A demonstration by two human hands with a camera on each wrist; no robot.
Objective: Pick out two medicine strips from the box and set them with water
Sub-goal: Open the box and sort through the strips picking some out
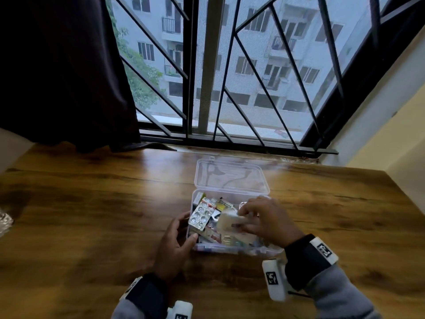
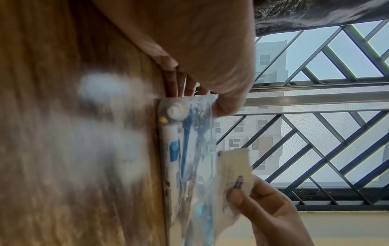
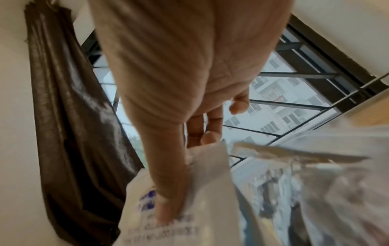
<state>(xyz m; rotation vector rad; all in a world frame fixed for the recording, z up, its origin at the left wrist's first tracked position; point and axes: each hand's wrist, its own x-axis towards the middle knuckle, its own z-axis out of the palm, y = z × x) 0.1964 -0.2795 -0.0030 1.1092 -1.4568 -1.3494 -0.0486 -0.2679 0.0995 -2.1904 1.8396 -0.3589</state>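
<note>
medicine strips (image 1: 215, 223) fill the lower half of a clear plastic box (image 1: 230, 248) that sits on a wooden table (image 1: 92, 203), a little right of the middle and toward the near edge. one silver blister strip (image 1: 201, 214) with round pockets stands tilted at the left end of the box, leaning above the other packs. the right hand (image 1: 264, 221) reaches into the right half of the box and pinches a pale, cream-coloured packet (image 1: 230, 221) between thumb and fingers; the packet is blurred in the head view, and the right wrist view shows the thumb (image 3: 168, 191) pressed on its printed white face (image 3: 179, 216) with fingers curled behind it. what kind of packet it is cannot be told. the left hand (image 1: 174, 242) rests against the near left corner of the box, thumb on the near wall and fingers curved round the left side, holding it in place; the left wrist view shows the fingertips (image 2: 179, 83) touching the box's end, with a white-capped tube (image 2: 174, 111) and blue-printed packs visible through the clear wall. the box's transparent lid (image 1: 231, 177) lies open flat on the table on the far side, hinged to the base. both wrists carry dark bands with white marker blocks (image 1: 274, 279), over grey sleeves (image 1: 340, 295). a crinkled silvery thing (image 1: 4, 221) shows at the far left edge of the table. beyond the table stands a window with a black metal grille (image 1: 241, 65), a dark curtain (image 1: 64, 65) hanging at its left, and a pale apartment building (image 1: 264, 54) outside.
</note>
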